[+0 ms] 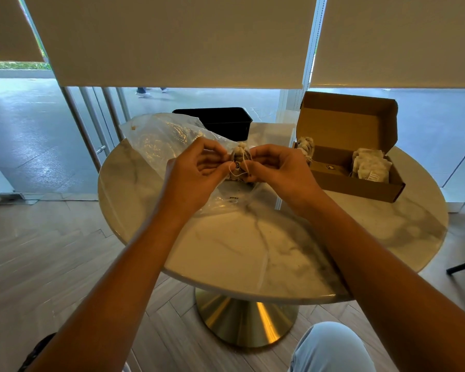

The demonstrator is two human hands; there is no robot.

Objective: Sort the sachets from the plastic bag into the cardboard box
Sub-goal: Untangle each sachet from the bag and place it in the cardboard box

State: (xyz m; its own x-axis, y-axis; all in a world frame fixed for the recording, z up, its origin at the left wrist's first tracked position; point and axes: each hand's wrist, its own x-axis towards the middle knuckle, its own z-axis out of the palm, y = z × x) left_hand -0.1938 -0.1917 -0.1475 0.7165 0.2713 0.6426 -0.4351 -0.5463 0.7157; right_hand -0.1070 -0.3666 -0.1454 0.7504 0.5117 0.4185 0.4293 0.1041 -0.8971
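Hands, left [196,167] and right [277,167], pinch one sachet [240,159] between them above the plastic bag [161,138]. Cardboard box [360,183] sits open right of the bag, sachets inside.

Near half of the worktop open; far half crowded.

The worktop [253,245] lies bare from its near edge up to the two hands, and along its right edge below the box [360,181]. Toward the far edge the bag [161,140] spreads across the left, a black tray [220,122] stands behind it, and the box fills the far right, its raised lid [344,116] walling the back while its top stays open from above.
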